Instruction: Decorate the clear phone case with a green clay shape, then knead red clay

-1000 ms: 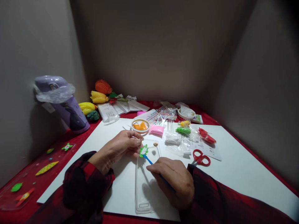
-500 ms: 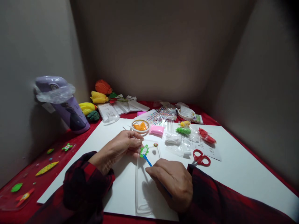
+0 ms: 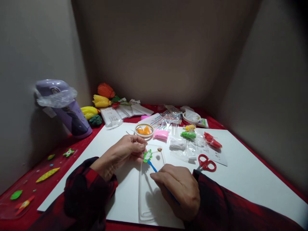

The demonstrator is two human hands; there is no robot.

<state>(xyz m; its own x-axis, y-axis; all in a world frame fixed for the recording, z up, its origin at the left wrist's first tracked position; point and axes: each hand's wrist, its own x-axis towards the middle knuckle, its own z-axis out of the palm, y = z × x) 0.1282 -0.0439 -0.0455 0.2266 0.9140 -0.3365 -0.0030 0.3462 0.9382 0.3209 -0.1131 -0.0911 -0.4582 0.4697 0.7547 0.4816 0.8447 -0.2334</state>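
My left hand [image 3: 128, 148] is closed on the upper left edge of a clear plastic lid [image 3: 140, 195], thumb on top and fingers partly hidden behind. Beside its fingertips, on the lid, is a small green clay leaf shape with a white textured middle [image 3: 147, 156]. My right hand [image 3: 179, 189] grips a slim blue modelling tool [image 3: 152, 166] like a pen. The tool's tip meets the lower edge of the clay piece. A tiny multicoloured clay ball [image 3: 159, 149] sits near the lid's far right corner.
Red-handled scissors [image 3: 207, 163] lie right of my right hand. Beyond are clay packets, including pink [image 3: 161, 134] and red [image 3: 213, 140], and a round tub with orange clay [image 3: 144, 130]. A purple bottle [image 3: 69, 110] stands left, behind another clear tray with clay pieces [image 3: 48, 175].
The view has shifted very slightly. Both hands, the blue tool and the clay piece keep nearly the same positions.
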